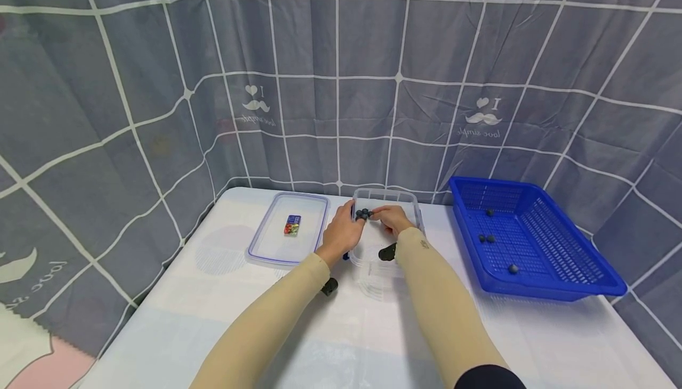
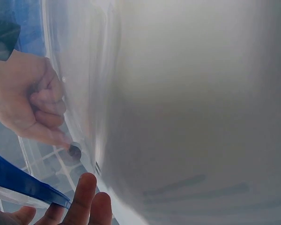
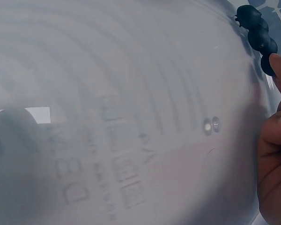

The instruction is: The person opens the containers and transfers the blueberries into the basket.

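Note:
A clear plastic food container (image 1: 373,253) stands in the middle of the table in the head view. Its left side is gripped by my left hand (image 1: 343,230), whose fingers lie along a blue-edged strip (image 2: 25,180) in the left wrist view. Several blueberries (image 3: 258,38) sit in a row by the container's far left wall. My right hand (image 1: 393,217) reaches inside it and pinches the nearest blueberry (image 2: 75,151) at its fingertips. The other right fingers are curled in the left wrist view. Part of the container's right wall is hidden behind the right forearm.
A blue plastic basket (image 1: 554,287) at the right holds several loose blueberries (image 1: 491,238). Left of the container lies a clear lid (image 1: 266,241) with a blue seal and a small colourful label (image 1: 292,225). A grey checked curtain (image 1: 367,105) hangs behind the table.

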`<state>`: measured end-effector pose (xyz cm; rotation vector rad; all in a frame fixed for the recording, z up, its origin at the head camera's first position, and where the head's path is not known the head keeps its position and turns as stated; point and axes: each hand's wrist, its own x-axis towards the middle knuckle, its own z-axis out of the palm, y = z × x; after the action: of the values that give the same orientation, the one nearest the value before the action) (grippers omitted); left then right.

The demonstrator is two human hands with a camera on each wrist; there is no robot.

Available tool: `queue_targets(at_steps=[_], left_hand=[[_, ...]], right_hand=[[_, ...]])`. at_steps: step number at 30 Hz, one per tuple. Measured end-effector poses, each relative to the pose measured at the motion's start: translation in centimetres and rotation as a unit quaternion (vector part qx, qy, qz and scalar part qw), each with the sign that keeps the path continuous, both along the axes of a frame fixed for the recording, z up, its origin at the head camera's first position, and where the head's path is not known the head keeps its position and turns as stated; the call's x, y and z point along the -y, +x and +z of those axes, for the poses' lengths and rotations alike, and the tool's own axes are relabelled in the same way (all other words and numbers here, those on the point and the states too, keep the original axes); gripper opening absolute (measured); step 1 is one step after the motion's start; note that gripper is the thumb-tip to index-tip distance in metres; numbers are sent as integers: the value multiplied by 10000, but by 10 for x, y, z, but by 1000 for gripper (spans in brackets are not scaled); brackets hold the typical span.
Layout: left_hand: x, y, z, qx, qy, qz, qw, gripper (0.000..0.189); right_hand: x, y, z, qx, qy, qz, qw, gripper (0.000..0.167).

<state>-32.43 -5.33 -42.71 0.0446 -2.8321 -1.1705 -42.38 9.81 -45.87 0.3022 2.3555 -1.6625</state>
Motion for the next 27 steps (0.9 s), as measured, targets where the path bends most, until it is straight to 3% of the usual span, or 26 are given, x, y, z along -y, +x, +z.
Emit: queue_targets(at_steps=[15, 27], left_hand=[[-2, 0, 1, -17, -20, 34, 10000, 62], [-2, -2, -1, -35, 24, 72, 10000, 62]], right_hand=[[1, 3, 2, -152, 127, -69, 9998, 30], [2, -2, -3, -131, 195, -82, 9997, 30]])
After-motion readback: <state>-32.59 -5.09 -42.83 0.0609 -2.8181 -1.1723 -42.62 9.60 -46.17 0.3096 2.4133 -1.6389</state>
